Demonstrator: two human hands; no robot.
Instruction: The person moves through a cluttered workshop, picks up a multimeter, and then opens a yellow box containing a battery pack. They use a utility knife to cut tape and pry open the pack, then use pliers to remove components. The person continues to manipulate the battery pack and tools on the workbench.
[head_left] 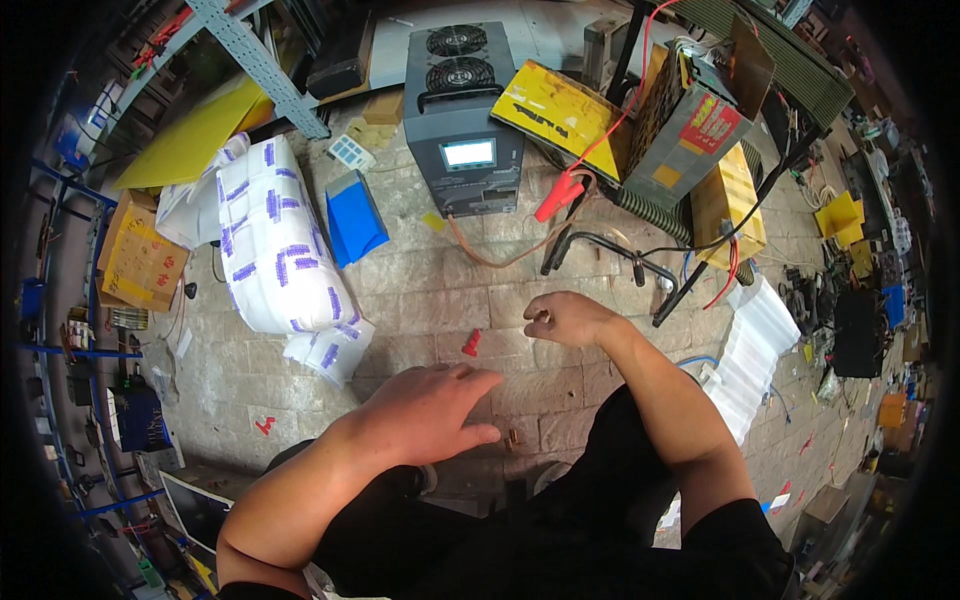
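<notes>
My left hand (425, 410) hovers above the paved floor with its fingers stretched out and the thumb apart, holding nothing. Farther right, my right hand (570, 318) has its fingers curled in toward the thumb; whatever they may hold is hidden. Between the two hands a small red piece (472, 342), shaped like a rubber sleeve, lies on the floor. Small copper-coloured bits (513, 438) lie close to my left thumb. Ahead stands a dark grey electrical unit (465, 120) with two fans on top and a lit screen.
A red clamp (560, 195) on a red cable and a black tubular handle (610, 250) lie beyond my right hand. Plastic-wrapped white bundle (275, 230) and blue packet (355, 218) sit left. Metal case (690, 130), yellow-taped box (735, 205) and white foam sheet (755, 350) stand right.
</notes>
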